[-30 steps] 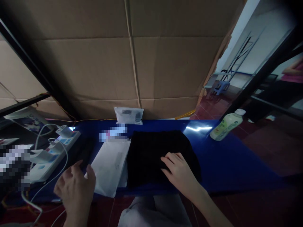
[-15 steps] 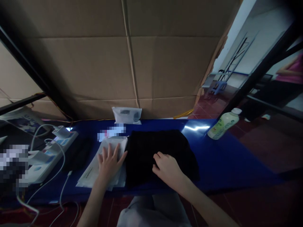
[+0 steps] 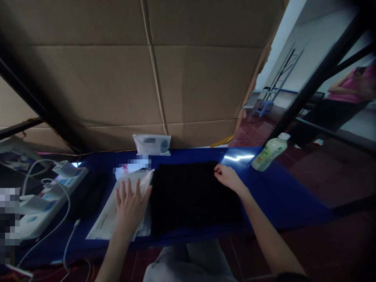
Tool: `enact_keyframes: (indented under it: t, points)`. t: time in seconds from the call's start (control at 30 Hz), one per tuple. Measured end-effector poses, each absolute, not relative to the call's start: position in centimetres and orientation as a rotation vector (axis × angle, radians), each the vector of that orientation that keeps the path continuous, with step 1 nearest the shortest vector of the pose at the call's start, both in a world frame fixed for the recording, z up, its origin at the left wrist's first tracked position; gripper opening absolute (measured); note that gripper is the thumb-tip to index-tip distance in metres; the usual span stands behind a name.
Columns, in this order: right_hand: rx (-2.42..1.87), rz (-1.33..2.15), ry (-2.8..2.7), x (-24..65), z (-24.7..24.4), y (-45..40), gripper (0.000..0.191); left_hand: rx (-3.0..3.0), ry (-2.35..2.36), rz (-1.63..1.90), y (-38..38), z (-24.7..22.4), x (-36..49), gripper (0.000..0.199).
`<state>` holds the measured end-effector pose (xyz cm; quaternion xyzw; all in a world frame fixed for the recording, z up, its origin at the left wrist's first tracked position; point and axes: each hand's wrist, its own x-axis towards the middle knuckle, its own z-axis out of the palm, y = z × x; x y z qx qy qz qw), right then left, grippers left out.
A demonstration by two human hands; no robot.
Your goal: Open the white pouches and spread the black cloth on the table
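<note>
The right hand (image 3: pixel 228 177) has slid from the middle of the folded black cloth (image 3: pixel 190 203) up to its far edge, while the left hand (image 3: pixel 131 207) stays spread on the white mailing bag (image 3: pixel 102 227).

In the head view, the left hand is open, its fingers fanned and its palm flat on the bag, gripping nothing. The right hand's fingertips curl lightly at the cloth's far edge; whether they are pinching it, I cannot tell. The cloth lies flat on the blue surface (image 3: pixel 282 196), just beside the bag, with the bag to its left. The cloth looks soft and limp, so it would likely slump unless lifted from beneath with both hands. The thin bag looks light and slippery, and is probably best held by its edges.

Behind them stand a small white packet (image 3: pixel 151 144) and a pale green bottle (image 3: pixel 268 154), which lies tilted near the surface's far right corner. A white power strip (image 3: pixel 49 207) with cables sits at left. A cardboard sheet (image 3: pixel 117 78) fills the background, and a person in a pink top (image 3: pixel 349 88) stands off to the right.
</note>
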<state>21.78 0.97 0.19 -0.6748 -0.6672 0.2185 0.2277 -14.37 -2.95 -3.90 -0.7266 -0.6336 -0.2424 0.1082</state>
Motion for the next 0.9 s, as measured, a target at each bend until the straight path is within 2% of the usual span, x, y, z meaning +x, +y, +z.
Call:
enact_keyframes:
  t: [0.1, 0.2, 0.27, 0.37, 0.43, 0.5, 0.6, 0.7, 0.9]
  points:
    - [-1.884, 0.369, -1.794, 22.1, -0.3, 0.3, 0.039, -2.174, -1.728, -0.924, -4.6, -1.9, -11.9, 0.033]
    - [-1.623, 0.285, -2.037, 21.0, 0.2, -0.9, 0.052, -2.472, -1.544, -1.025, -7.2, -0.4, -7.9, 0.021]
    - [-1.368, 0.252, -2.270, 19.6, 0.8, -1.7, 0.060, -2.642, -1.401, -1.009, -9.0, -0.2, -5.0, 0.018]
    - [-1.145, 0.245, -2.555, 17.2, 1.6, -2.6, 0.071, -2.800, -1.269, -0.904, -10.7, -1.1, -1.9, 0.024]
    - [-1.085, 0.230, -2.705, 16.2, 2.0, -2.8, 0.072, -2.826, -1.256, -0.819, -11.1, -2.0, -1.0, 0.028]
    - [-1.073, 0.181, -2.803, 15.9, 2.1, -2.4, 0.063, -2.820, -1.281, -0.735, -11.0, -2.6, -1.0, 0.029]
    - [-1.183, 0.068, -2.787, 17.5, 1.8, -1.0, 0.051, -2.838, -1.302, -0.666, -10.6, -2.5, -2.2, 0.022]
    - [-1.438, -0.026, -2.623, 21.0, 1.2, 0.9, 0.052, -2.887, -1.307, -0.718, -10.4, -1.7, -3.9, 0.015]
    - [-1.901, -0.088, -2.288, 27.4, 0.2, 2.3, 0.058, -2.771, -1.507, -1.008, -9.2, -0.6, -7.6, 0.019]
